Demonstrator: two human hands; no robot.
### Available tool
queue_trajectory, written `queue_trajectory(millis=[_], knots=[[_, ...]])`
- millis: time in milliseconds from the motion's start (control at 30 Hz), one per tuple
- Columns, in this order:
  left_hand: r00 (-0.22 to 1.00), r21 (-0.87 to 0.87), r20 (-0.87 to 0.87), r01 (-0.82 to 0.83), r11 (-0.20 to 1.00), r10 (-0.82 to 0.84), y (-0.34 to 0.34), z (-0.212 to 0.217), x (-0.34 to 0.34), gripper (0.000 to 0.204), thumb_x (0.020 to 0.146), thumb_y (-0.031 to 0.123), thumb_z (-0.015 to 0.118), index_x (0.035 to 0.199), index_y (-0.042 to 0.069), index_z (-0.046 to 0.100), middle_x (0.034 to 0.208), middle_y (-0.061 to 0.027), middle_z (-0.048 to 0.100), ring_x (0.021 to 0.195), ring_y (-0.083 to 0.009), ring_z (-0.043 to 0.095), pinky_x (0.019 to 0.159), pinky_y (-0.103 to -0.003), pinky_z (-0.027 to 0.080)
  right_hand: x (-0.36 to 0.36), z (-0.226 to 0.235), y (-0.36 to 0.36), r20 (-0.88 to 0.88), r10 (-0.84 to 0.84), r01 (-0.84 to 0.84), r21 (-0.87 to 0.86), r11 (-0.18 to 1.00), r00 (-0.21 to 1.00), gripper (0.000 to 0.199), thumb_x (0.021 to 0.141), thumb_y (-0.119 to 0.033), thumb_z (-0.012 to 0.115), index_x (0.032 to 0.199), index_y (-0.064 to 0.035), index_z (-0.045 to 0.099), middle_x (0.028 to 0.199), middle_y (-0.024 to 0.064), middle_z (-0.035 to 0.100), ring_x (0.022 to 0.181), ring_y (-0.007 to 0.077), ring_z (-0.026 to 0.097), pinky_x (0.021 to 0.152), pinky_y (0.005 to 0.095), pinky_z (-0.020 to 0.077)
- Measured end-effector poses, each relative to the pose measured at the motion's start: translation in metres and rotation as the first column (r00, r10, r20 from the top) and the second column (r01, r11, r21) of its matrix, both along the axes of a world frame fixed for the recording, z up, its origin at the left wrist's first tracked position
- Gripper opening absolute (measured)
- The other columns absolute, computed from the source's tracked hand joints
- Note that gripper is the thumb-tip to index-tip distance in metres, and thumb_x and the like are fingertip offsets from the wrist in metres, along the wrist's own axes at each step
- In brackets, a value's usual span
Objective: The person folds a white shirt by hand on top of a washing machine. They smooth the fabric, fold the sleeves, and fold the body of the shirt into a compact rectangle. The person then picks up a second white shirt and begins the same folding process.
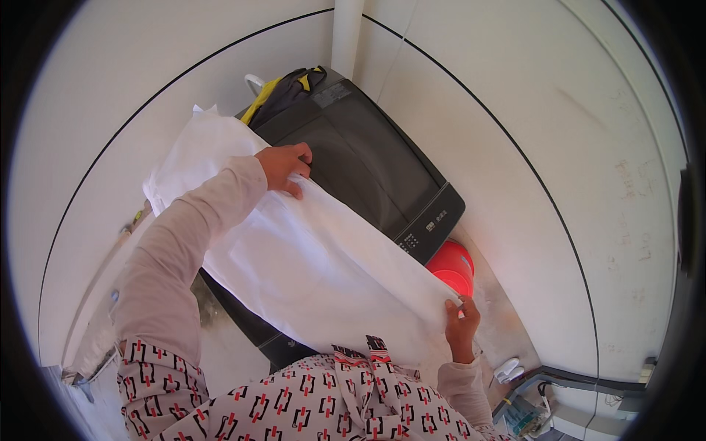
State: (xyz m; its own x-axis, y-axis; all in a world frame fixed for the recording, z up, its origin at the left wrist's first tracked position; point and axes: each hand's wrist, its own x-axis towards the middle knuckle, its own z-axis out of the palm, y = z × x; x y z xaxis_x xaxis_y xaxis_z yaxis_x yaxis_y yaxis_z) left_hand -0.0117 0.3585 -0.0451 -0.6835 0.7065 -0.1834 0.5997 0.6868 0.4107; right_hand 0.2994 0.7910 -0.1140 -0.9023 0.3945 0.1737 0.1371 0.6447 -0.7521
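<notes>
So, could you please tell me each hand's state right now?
Left hand: closed, holding the white cloth by its edge.
Right hand: closed, pinching the same cloth.

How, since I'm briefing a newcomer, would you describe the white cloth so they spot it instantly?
Find the big dark washing machine near the middle. Over its left side spreads a broad sheet, its right end pinched by the right hand. That white cloth is large and plain, unlike the bunched yellow-and-dark fabric at the machine's far end.
</notes>
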Motion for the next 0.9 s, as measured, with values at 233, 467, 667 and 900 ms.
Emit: queue_trajectory(millis=[233,467,667,900], knots=[[0.986,-0.081,0.107,-0.116,0.99,0.124,-0.005,0.051,-0.017,0.04,0.078,0.038,0.085,0.095,0.004,0.069,0.099,-0.0106,0.062,0.097,-0.0315,0.061,0.083,-0.041,0.049,-0.103,0.205,0.02,-0.48,0.421,0.081,0.728,0.681,0.77,0.013,0.077,0.004,0.064,0.087,-0.0045,0.065,0.096,0.008,0.067,0.086,0.025,0.064,0.112,0.0572,0.0346],[0.848,0.514,-0.474,0.046,0.856,0.239,-0.066,0.202,0.029,0.019,0.082,0.017,0.081,0.092,0.002,0.073,0.089,-0.0026,0.054,0.096,-0.0208,0.046,0.088,-0.033,0.04,-0.168,0.278,0.051,-0.659,0.437,0.243,0.683,0.689,0.612,0.005,0.094,-0.004,0.065,0.096,-0.0024,0.06,0.099,0.0144,0.07,0.093,0.0327,0.068,0.11,0.0535,0.0398],[0.852,0.483,-0.472,0.034,0.875,0.227,-0.099,0.268,0.082,0.017,0.092,0.018,0.075,0.087,0.002,0.072,0.068,-0.0042,0.056,0.067,-0.0136,0.055,0.068,-0.028,0.047,-0.223,0.317,0.05,-0.746,0.285,0.05,0.391,0.919,0.602,0.018,0.099,-0.015,0.066,0.112,-0.002,0.066,0.111,0.0089,0.071,0.105,0.0185,0.065,0.096,0.0346,0.0504],[0.98,0.545,0.181,-0.166,0.822,0.078,-0.083,0.261,0.152,0.024,0.09,0.023,0.079,0.089,-0.001,0.073,0.077,-0.0086,0.068,0.067,-0.0112,0.063,0.06,-0.026,0.049,-0.247,0.368,0.09,-0.815,0.219,0.085,0.311,0.947,0.537,0.027,0.098,-0.022,0.069,0.119,-0.0048,0.067,0.11,0.006,0.072,0.1,0.0136,0.065,0.092,0.0252,0.0485]])
